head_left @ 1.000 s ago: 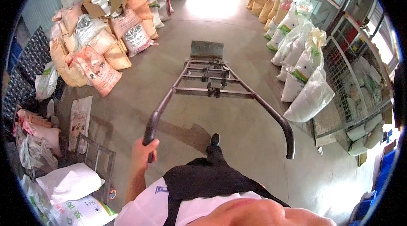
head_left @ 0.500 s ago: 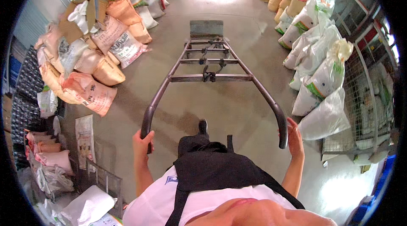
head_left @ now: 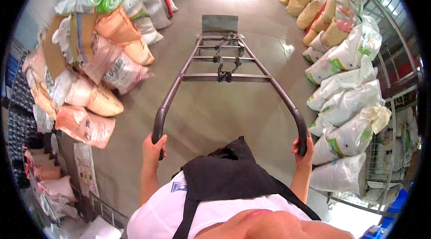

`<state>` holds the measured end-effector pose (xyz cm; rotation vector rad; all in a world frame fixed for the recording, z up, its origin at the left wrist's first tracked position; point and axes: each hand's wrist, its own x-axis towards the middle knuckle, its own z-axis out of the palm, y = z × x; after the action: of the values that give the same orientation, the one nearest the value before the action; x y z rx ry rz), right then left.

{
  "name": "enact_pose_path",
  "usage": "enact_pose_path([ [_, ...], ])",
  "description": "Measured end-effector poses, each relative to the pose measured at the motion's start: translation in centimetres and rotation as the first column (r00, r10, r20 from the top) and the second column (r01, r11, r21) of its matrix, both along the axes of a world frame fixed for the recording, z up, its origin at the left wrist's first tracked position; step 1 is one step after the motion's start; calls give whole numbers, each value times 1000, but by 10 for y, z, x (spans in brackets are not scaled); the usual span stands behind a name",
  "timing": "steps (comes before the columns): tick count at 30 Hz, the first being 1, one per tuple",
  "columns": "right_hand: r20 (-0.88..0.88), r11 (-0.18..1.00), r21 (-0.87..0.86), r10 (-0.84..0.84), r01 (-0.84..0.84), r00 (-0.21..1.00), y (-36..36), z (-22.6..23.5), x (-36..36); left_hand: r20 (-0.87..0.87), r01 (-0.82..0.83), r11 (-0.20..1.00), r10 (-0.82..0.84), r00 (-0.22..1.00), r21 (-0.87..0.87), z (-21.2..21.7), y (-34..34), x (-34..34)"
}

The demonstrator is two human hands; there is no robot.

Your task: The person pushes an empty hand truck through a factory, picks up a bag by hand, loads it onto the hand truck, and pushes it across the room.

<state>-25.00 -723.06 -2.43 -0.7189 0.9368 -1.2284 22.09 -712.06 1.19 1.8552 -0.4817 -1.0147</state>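
Observation:
A dark metal hand truck (head_left: pixel 226 78) stretches out ahead of me, with crossbars between its two side rails and a flat toe plate (head_left: pixel 220 24) at the far end. Around its left handle is my left hand (head_left: pixel 154 146), fingers closed. My right hand (head_left: pixel 304 148) grips the right handle, its fingers wrapped around the dark tube. A black strap or cord (head_left: pixel 223 66) hangs knotted on the middle crossbars. Nothing is loaded on the truck.
Stacked sacks (head_left: pixel 105 97) and an open cardboard box (head_left: pixel 83 37) line the left side. White sacks (head_left: pixel 350 135) and brown sacks (head_left: pixel 310 14) run along the right, beside a wire mesh cage (head_left: pixel 381 158). Grey floor (head_left: pixel 265 118) lies between the rows.
The sacks on both sides have shifted nearer as I move forward with the hand truck. My right hand, loosely beside its handle before, is now closed around it.

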Motion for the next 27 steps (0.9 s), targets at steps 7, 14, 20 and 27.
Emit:
enact_pose_path([
  [7,33,954,-169,257,-248,966,-163,45,101,190,-90,996,88,978,4,23,-176,100],
  [14,-51,936,-164,308,-312,950,-337,52,206,325,-90,995,96,941,-33,7,-349,208],
  [20,68,904,-235,382,-357,922,-508,-36,213,265,-92,996,87,960,6,-34,-516,218],
  [27,174,943,-236,278,-234,945,-694,-52,242,302,-47,998,58,952,-45,-63,-709,246],
])
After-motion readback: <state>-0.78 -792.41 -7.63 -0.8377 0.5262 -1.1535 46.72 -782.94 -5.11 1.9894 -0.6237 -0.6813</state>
